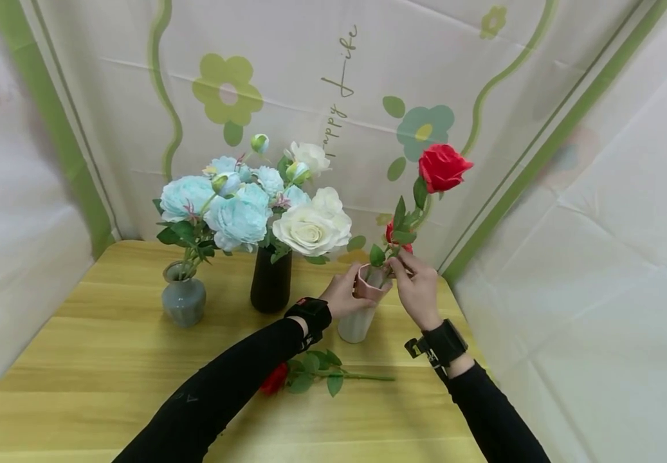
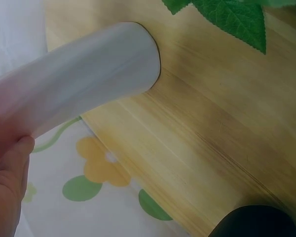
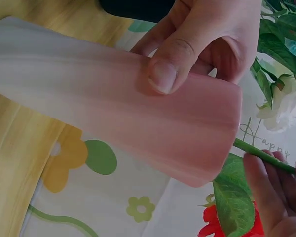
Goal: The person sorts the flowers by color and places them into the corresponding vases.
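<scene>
- The left hand (image 1: 345,294) grips the pink vase (image 1: 368,299) near its rim, thumb pressed on the pink wall and the other fingers (image 3: 207,44) curled round the far side.
- The vase stands on the worktop (image 1: 107,360), pink at the top and fading to white at the base, just right of the black vase (image 1: 271,281).
- The right hand (image 1: 420,289) pinches the green stem of the red rose (image 1: 442,167) just above the vase's mouth; its fingers are closed on the stem.
- The stem's lower end runs into the vase mouth, while the bloom stands high and leans to the right. A small red bud (image 1: 392,235) and leaves sit low on the same stem.
- Judged from this, the step in hand is seating the rose in the pink vase; the stem is partly in but not let go.
- The next move would call for pushing the stem down straight while the left hand steadies the vase against tipping, then easing the leaves past the rim.
- A second red rose (image 1: 310,378) lies flat on the worktop near the left forearm, untouched.
- A grey vase (image 1: 183,299) with blue flowers (image 1: 217,206) stands at the left; the black vase holds white roses (image 1: 312,228).
</scene>
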{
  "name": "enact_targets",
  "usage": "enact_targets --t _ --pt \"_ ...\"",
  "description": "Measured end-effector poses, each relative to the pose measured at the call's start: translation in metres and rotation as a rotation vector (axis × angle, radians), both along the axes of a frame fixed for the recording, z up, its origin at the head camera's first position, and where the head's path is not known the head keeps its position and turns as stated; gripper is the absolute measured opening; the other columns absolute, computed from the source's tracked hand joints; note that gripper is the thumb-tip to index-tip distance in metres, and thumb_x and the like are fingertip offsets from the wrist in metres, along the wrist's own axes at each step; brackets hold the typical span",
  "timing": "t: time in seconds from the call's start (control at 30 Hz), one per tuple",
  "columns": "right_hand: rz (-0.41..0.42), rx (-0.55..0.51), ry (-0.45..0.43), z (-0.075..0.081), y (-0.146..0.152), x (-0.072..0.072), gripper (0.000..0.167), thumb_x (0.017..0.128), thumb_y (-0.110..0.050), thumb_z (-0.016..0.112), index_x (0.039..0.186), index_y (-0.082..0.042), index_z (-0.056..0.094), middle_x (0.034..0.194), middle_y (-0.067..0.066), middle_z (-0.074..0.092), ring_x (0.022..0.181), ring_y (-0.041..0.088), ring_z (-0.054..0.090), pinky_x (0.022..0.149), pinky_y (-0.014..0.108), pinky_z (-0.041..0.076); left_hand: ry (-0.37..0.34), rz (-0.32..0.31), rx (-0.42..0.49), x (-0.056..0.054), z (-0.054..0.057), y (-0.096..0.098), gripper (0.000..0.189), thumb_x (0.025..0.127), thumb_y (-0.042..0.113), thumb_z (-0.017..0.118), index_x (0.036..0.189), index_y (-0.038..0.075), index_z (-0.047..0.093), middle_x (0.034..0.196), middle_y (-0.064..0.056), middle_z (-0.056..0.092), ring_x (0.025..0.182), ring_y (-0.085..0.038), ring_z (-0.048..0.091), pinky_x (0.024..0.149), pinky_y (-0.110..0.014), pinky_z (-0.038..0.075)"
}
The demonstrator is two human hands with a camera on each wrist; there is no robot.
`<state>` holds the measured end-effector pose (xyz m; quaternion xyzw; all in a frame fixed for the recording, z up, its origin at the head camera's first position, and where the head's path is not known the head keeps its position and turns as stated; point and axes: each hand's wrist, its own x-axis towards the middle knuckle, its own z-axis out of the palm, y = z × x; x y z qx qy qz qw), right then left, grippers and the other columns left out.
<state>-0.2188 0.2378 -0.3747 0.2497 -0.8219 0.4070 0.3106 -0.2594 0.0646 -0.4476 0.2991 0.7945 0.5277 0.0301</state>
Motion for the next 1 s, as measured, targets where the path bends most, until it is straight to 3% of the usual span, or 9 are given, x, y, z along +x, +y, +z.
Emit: enact_targets --t 0.2,0.33,0.47,0.63,0.83,1.0 --pt "-0.012 0.102 -0.061 0.000 -0.004 -0.007 0.015 0.096 -0.001 0.064 0.105 0.007 0.072 0.090 0.014 0.072 0.079 0.024 0.070 0.064 0.025 0.056 0.019 0.020 -0.039 -0.001 0.001 -0.002 0.075 0.085 0.021 0.081 0.144 0.008 0.036 0.132 -0.017 0.057 0.116 -0.023 0.058 0.087 -0.029 0.052" --pt "-0.020 0.209 -0.091 -0.003 -0.004 -0.010 0.014 0.095 -0.002 0.066 0.104 0.007 0.073 0.089 0.013 0.072 0.076 0.022 0.070 0.060 0.027 0.056 0.025 0.036 -0.061 -0.001 0.000 -0.002 0.078 0.086 0.023 0.080 0.146 0.007 0.034 0.132 -0.017 0.057 0.115 -0.023 0.059 0.087 -0.029 0.052" --pt "-0.026 0.229 -0.086 -0.005 0.001 -0.006 0.017 0.089 -0.003 0.074 0.104 0.006 0.073 0.088 0.013 0.072 0.075 0.023 0.070 0.063 0.031 0.059 0.018 0.017 -0.058 0.000 -0.002 -0.001 0.076 0.088 0.023 0.079 0.147 0.007 0.034 0.130 -0.016 0.058 0.116 -0.024 0.058 0.090 -0.030 0.051" --pt "-0.059 0.182 0.007 -0.006 0.010 0.005 0.032 0.080 0.002 0.081 0.111 0.006 0.072 0.087 0.013 0.072 0.073 0.023 0.070 0.066 0.032 0.059 0.011 0.021 -0.074 -0.002 -0.002 0.001 0.074 0.088 0.028 0.079 0.144 0.007 0.036 0.128 -0.013 0.059 0.115 -0.022 0.059 0.091 -0.029 0.050" --pt "-0.080 0.152 0.172 -0.019 0.014 0.017 0.016 0.084 -0.001 0.077 0.100 -0.001 0.075 0.085 0.005 0.070 0.067 0.015 0.064 0.062 0.023 0.054 -0.019 0.043 -0.092 -0.002 0.001 0.001 0.075 0.086 0.027 0.080 0.144 0.005 0.038 0.131 -0.015 0.058 0.115 -0.024 0.059 0.092 -0.031 0.050" --pt "0.035 0.201 0.241 -0.035 0.014 0.028 0.013 0.084 -0.001 0.075 0.096 -0.004 0.076 0.084 0.001 0.070 0.067 0.011 0.062 0.060 0.024 0.052 -0.011 0.036 -0.078 -0.001 0.001 0.000 0.076 0.086 0.030 0.080 0.144 0.007 0.038 0.129 -0.015 0.058 0.112 -0.024 0.060 0.087 -0.032 0.052"
